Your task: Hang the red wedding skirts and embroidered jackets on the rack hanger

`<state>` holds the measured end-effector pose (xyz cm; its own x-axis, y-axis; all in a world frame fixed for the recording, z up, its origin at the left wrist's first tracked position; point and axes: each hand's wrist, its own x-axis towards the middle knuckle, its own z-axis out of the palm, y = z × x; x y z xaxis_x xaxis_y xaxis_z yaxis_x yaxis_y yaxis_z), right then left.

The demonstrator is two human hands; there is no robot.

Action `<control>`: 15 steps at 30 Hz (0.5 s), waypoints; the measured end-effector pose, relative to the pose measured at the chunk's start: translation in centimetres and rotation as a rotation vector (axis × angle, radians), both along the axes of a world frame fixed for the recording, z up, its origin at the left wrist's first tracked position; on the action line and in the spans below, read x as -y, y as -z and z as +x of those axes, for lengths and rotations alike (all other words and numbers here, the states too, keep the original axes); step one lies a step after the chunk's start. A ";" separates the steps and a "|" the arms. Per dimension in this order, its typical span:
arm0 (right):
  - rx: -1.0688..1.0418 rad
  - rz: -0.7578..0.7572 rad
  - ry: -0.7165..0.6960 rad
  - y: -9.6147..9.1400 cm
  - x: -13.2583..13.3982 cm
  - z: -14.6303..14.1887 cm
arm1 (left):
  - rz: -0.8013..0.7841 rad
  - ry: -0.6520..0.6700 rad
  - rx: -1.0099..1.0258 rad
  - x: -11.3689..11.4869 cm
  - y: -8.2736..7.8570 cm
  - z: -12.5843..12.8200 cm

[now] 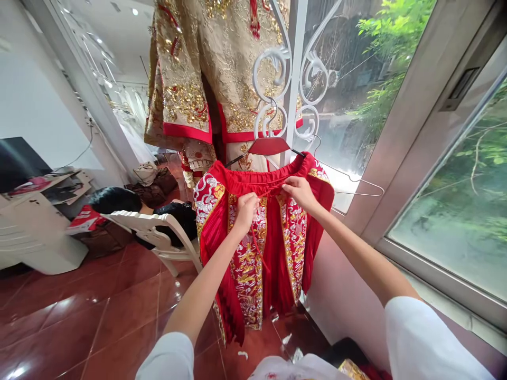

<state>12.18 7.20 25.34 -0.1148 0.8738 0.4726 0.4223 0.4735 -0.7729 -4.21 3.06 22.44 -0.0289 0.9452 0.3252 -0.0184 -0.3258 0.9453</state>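
A red pleated skirt (247,264) with gold and silver embroidered panels hangs by its gathered waistband from a hanger (270,145) with a red middle piece. At the front of the waistband, my left hand (247,207) is closed in a pinch on a thin red drawstring (264,196). My right hand (299,191) pinches at the waistband a little to the right, where the string runs to its fingers. One loose end of the string dangles below my left hand over the skirt front.
The hanger hooks onto a white scrollwork metal stand (272,68). A gold-beaded garment (233,68) hangs behind. An unused wire hanger (356,182) is beside the window at right. A white chair (158,227) with a seated person stands at left, near a white desk (35,232).
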 end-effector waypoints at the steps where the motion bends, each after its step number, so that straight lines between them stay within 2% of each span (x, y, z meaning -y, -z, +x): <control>1: -0.121 -0.068 -0.059 -0.4 0.2 0.4 | 0.054 -0.047 -0.048 0.2 -0.5 0.0; 3: -0.229 -0.133 -0.148 -1.2 0.7 1.0 | 0.202 -0.156 -0.199 0.5 -1.7 0.1; 5: -0.213 -0.096 -0.188 -1.5 1.0 1.5 | 0.333 -0.267 -0.379 0.7 -3.2 0.0; 9: -0.179 -0.057 -0.183 -1.0 0.2 3.7 | 0.458 -0.477 -0.676 0.7 -5.7 -1.7; 12: -0.180 -0.088 -0.131 -0.4 -0.9 5.9 | 0.485 -0.607 -0.771 0.6 -6.0 -3.9; 15: -0.212 -0.132 -0.088 -0.3 -1.4 7.0 | 0.511 -0.661 -0.765 0.5 -5.6 -5.0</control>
